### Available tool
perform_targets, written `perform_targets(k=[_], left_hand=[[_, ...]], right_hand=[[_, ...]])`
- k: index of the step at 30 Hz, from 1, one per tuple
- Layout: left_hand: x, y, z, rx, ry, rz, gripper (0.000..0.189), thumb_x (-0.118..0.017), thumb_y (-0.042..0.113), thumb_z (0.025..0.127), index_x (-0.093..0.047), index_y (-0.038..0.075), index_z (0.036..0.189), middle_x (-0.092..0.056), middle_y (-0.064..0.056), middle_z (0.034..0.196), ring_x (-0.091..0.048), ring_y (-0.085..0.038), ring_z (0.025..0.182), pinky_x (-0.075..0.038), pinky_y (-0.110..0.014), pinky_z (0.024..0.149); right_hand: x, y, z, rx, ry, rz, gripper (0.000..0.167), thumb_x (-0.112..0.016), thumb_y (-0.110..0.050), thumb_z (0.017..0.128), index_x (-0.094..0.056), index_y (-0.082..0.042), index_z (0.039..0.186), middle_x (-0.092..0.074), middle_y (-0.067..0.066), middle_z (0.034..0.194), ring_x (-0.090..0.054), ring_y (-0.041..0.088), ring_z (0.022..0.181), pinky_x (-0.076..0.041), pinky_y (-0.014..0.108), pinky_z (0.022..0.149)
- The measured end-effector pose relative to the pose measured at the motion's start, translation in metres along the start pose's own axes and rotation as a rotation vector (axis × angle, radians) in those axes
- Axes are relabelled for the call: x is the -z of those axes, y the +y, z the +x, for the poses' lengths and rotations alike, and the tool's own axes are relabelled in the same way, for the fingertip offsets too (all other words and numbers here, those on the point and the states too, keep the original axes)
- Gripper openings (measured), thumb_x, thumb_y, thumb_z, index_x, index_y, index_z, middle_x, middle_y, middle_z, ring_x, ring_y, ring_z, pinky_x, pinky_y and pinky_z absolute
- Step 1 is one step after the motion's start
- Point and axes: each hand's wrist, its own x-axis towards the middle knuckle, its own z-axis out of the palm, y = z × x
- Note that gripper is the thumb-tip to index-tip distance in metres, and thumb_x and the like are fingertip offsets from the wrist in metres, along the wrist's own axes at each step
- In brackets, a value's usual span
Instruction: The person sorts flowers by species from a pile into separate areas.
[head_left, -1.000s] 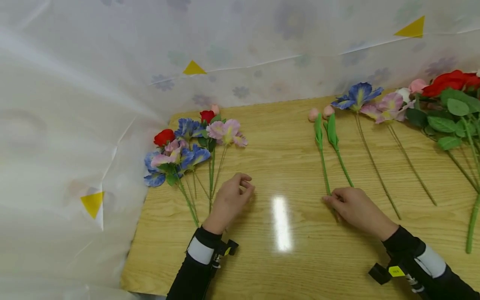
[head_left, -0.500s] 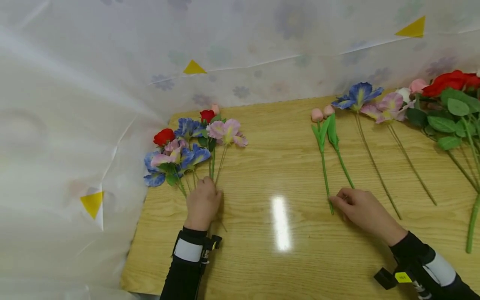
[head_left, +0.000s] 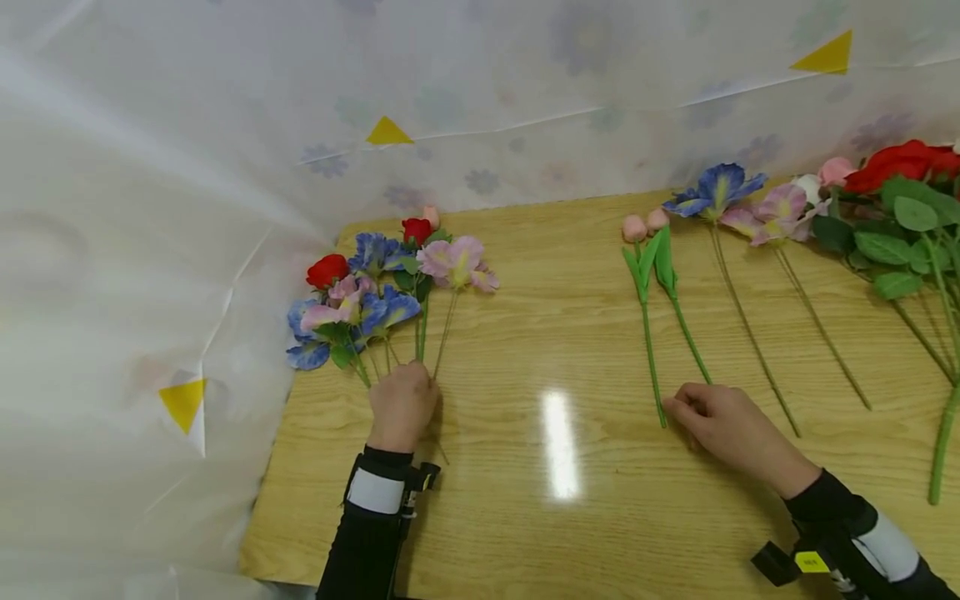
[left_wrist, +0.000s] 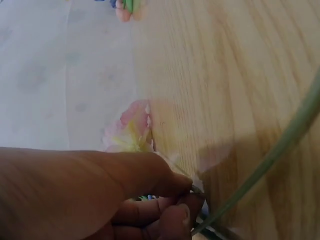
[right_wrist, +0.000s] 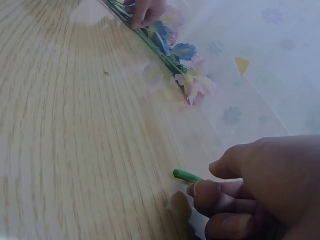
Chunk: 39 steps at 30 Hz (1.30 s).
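Note:
My left hand (head_left: pixel 403 408) grips the stems of an artificial flower bunch on the left of the table: blue irises (head_left: pixel 390 308), red roses (head_left: pixel 327 271) and a pink iris (head_left: pixel 457 262). In the left wrist view its thumb and finger pinch a thin stem (left_wrist: pixel 196 189); a thicker green stem (left_wrist: pixel 270 160) slants past. How many stems it grips is hidden. My right hand (head_left: pixel 731 425) is beside the lower end of a pink tulip (head_left: pixel 647 333), its loosely bent thumb and forefinger apart at the stem end (right_wrist: pixel 186 175). A second pink tulip (head_left: pixel 678 300) lies alongside.
Right of the tulips lie a blue iris (head_left: pixel 716 196) and a pink iris (head_left: pixel 780 212) with long stems. Several more flowers, including a red rose (head_left: pixel 907 167), crowd the right edge. White patterned sheeting (head_left: pixel 525 100) borders the wooden table (head_left: pixel 540 333) behind and at left.
My left hand has moved left and down onto the bunch's stems and taken hold. The left tulip has turned, its leaves now spread; my right hand has loosened and shifted slightly right.

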Motion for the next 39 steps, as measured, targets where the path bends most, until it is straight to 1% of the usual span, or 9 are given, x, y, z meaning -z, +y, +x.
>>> perform_targets(k=[2, 5, 10, 12, 15, 23, 29, 34, 39], left_hand=[[0.002, 0.0, 0.0, 0.016, -0.037, -0.033, 0.045, -0.063, 0.01, 0.088, -0.038, 0.014, 0.051, -0.032, 0.001, 0.046, -0.034, -0.014, 0.04, -0.02, -0.028, 0.039], [0.004, 0.0, 0.001, 0.003, -0.07, -0.052, 0.042, -0.061, 0.009, 0.09, -0.039, 0.015, 0.055, -0.029, 0.003, 0.048, -0.029, -0.013, 0.042, -0.017, -0.028, 0.041], [0.007, 0.004, 0.0, -0.056, -0.121, -0.155, 0.014, -0.062, 0.015, 0.095, -0.07, 0.01, 0.084, -0.064, -0.004, 0.066, -0.052, -0.014, 0.051, -0.038, -0.027, 0.045], [0.01, 0.009, 0.001, -0.065, -0.162, -0.229, 0.012, -0.063, 0.02, 0.097, -0.073, 0.013, 0.096, -0.071, -0.003, 0.081, -0.061, -0.014, 0.062, -0.047, -0.029, 0.054], [0.015, 0.018, 0.002, -0.089, -0.206, -0.345, 0.014, -0.063, 0.024, 0.098, -0.072, 0.014, 0.099, -0.072, -0.002, 0.089, -0.063, -0.015, 0.071, -0.05, -0.031, 0.063], [0.02, 0.066, -0.004, -0.323, -0.297, -0.68, 0.011, -0.065, 0.023, 0.097, -0.069, 0.013, 0.1, -0.07, 0.002, 0.089, -0.058, -0.005, 0.068, -0.046, -0.021, 0.057], [0.016, 0.112, -0.01, -0.489, -0.32, -0.79, 0.013, -0.068, 0.028, 0.095, -0.069, 0.015, 0.097, -0.072, 0.004, 0.09, -0.053, 0.001, 0.058, -0.044, -0.017, 0.052], [0.014, 0.133, -0.014, -0.545, -0.294, -0.832, 0.012, -0.068, 0.027, 0.095, -0.069, 0.016, 0.095, -0.072, 0.005, 0.09, -0.049, 0.003, 0.053, -0.043, -0.016, 0.048], [0.013, 0.14, -0.015, -0.546, -0.298, -0.866, 0.01, -0.069, 0.028, 0.094, -0.07, 0.018, 0.093, -0.07, 0.009, 0.087, -0.05, 0.003, 0.052, -0.045, -0.016, 0.049]], right_hand=[[0.0, 0.0, 0.0, 0.003, -0.004, 0.003, 0.035, -0.051, -0.029, 0.105, -0.058, -0.015, 0.073, -0.049, -0.006, 0.053, -0.037, 0.007, 0.044, -0.031, 0.023, 0.045], [0.0, -0.001, -0.001, 0.004, -0.003, 0.005, 0.035, -0.052, -0.029, 0.105, -0.058, -0.015, 0.073, -0.049, -0.006, 0.053, -0.037, 0.007, 0.044, -0.031, 0.023, 0.045], [0.0, -0.002, -0.002, 0.013, -0.009, 0.014, 0.034, -0.052, -0.029, 0.104, -0.058, -0.016, 0.074, -0.048, -0.007, 0.053, -0.036, 0.007, 0.044, -0.031, 0.023, 0.045], [-0.001, -0.003, -0.002, 0.026, -0.013, 0.023, 0.033, -0.052, -0.028, 0.105, -0.057, -0.016, 0.075, -0.047, -0.007, 0.053, -0.036, 0.006, 0.044, -0.03, 0.023, 0.046], [-0.003, -0.005, -0.003, 0.059, -0.015, 0.048, 0.031, -0.053, -0.026, 0.104, -0.059, -0.016, 0.076, -0.047, -0.008, 0.053, -0.036, 0.005, 0.044, -0.03, 0.022, 0.046], [-0.018, -0.025, 0.0, 0.214, -0.12, 0.223, 0.014, -0.056, -0.021, 0.103, -0.066, -0.012, 0.098, -0.056, -0.007, 0.063, -0.048, 0.004, 0.052, -0.041, 0.023, 0.05], [-0.028, -0.046, 0.003, 0.337, -0.225, 0.421, 0.018, -0.052, -0.014, 0.104, -0.061, -0.003, 0.114, -0.065, 0.006, 0.075, -0.059, 0.017, 0.06, -0.047, 0.025, 0.055], [-0.031, -0.053, 0.002, 0.354, -0.17, 0.481, 0.013, -0.052, -0.01, 0.103, -0.063, -0.003, 0.105, -0.061, 0.01, 0.074, -0.057, 0.019, 0.061, -0.046, 0.026, 0.056], [-0.031, -0.051, 0.0, 0.337, -0.077, 0.436, 0.016, -0.05, -0.008, 0.104, -0.062, -0.006, 0.093, -0.06, 0.007, 0.071, -0.052, 0.01, 0.057, -0.042, 0.025, 0.053]])
